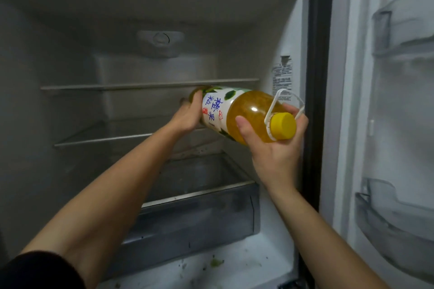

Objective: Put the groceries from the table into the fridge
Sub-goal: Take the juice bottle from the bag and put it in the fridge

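Note:
A large juice bottle point(244, 110) with yellow liquid, a white label, a yellow cap and a white carry handle lies on its side in the air inside the open fridge point(152, 30). Its base points toward the back, between the upper glass shelf point(117, 87) and the lower glass shelf point(101, 139). My left hand point(187, 115) grips the bottle's base end. My right hand point(274, 148) cradles the neck end from below, fingers curled around it just under the cap.
A grey crisper drawer point(199, 213) sits below the shelves, pulled slightly forward. The fridge floor point(234, 263) in front of it carries green crumbs. The open door point(387, 124) at the right has clear plastic bins, upper and lower.

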`<state>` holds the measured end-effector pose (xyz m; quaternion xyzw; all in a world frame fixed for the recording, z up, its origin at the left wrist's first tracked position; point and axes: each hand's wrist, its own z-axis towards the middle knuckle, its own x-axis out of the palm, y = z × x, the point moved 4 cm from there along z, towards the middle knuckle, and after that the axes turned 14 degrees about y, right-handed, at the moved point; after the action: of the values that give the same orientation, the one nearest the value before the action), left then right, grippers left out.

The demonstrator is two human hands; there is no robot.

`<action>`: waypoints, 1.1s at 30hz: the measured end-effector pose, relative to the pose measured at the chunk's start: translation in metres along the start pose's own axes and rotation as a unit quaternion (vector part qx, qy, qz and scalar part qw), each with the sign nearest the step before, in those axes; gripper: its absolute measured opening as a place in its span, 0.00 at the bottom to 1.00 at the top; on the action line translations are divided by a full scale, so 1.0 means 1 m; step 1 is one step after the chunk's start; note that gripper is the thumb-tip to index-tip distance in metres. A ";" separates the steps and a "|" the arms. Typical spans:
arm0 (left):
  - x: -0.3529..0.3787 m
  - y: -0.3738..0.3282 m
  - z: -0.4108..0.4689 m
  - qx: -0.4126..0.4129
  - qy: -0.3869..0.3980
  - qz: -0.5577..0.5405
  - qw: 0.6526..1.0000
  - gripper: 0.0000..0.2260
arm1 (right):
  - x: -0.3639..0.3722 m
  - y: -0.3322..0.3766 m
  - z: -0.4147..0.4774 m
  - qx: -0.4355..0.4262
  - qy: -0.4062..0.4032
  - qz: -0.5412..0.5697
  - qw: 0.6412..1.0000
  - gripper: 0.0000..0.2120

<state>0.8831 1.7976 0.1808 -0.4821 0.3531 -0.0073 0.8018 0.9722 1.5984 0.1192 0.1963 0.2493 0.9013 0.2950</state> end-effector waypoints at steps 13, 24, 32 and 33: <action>-0.019 0.052 0.078 -0.064 0.041 -0.083 0.994 0.17 | 0.059 -0.095 0.091 0.063 0.122 -0.354 0.925 0.40; -0.028 0.069 0.096 -0.064 0.012 -0.132 0.989 0.19 | 0.081 -0.151 0.157 0.228 0.165 -0.427 0.859 0.51; -0.031 0.054 0.073 -0.034 -0.068 -0.144 0.987 0.17 | 0.083 -0.149 0.153 0.246 0.193 -0.445 0.839 0.47; -0.035 0.051 0.066 -0.019 -0.102 -0.123 0.987 0.16 | 0.083 -0.147 0.151 0.255 0.198 -0.442 0.837 0.47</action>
<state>0.8780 1.8875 0.1796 -0.5348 0.2076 -0.0495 0.8176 1.0502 1.8042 0.1740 -0.0489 0.5838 0.5993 0.5456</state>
